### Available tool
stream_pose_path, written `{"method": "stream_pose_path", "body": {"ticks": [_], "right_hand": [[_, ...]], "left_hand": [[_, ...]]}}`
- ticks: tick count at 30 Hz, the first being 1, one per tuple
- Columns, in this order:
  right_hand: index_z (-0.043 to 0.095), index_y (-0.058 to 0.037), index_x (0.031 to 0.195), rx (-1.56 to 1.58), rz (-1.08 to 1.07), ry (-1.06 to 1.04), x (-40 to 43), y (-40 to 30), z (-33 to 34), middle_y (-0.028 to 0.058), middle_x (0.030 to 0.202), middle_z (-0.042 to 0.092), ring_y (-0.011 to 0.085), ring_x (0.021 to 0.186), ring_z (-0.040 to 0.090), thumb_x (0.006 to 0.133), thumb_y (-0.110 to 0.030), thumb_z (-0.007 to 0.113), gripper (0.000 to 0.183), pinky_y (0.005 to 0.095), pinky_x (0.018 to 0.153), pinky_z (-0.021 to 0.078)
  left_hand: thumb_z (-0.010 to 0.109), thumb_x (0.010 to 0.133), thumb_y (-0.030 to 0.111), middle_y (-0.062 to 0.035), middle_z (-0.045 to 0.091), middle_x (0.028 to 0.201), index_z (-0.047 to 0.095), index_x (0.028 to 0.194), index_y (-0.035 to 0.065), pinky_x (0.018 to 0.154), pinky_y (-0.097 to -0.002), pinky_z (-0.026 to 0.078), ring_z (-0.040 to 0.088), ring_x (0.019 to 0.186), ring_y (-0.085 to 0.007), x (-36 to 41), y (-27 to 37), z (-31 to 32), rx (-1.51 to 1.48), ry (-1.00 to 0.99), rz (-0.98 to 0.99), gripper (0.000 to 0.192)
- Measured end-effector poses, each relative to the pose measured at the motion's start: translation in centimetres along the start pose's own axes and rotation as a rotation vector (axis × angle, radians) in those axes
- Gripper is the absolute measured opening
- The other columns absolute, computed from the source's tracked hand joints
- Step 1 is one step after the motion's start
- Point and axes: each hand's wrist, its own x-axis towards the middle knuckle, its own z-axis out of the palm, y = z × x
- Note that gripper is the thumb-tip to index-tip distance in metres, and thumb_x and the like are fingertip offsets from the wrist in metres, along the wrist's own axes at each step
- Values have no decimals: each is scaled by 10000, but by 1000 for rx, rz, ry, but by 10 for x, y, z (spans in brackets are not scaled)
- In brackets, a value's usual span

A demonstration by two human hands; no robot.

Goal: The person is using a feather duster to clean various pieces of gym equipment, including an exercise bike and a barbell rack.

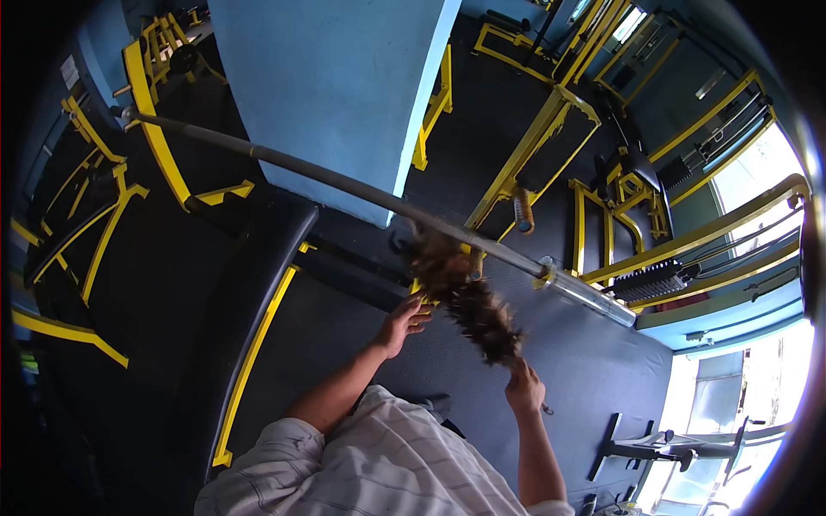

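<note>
My right hand (526, 389) is closed around the handle of a brown feather duster (474, 309), whose end sticks out below the fist. The duster is blurred, and its far part lies at the underside of a metal barbell (329, 179). That bar runs across the view, from a yellow upright at the left to a thick shiny sleeve (590, 298) at the right. To the left of the feathers, my left hand (401, 326) has its fingers apart and holds nothing, close below the yellow rack part under the bar.
A black padded bench (258, 290) with a yellow frame stands left. A blue pillar (322, 97) rises beyond the barbell. Yellow weight machines (619, 187) fill the right and far side; a grey-and-black metal stand (664, 446) is at the lower right. Black rubber matting (581, 361) covers the floor.
</note>
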Motion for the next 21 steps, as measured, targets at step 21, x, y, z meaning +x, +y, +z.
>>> {"method": "stream_pose_path", "body": {"ticks": [21], "right_hand": [[607,-242,1092,21,272,-775,2,11,113,173,1005,649,367,974,609,896,-324,449,265,462,806,486]], "left_hand": [[734,764,282,-256,367,1386,322,1378,-25,1040,-395,334,391,1277,-328,-6,25,38,543,345,189,800]]}}
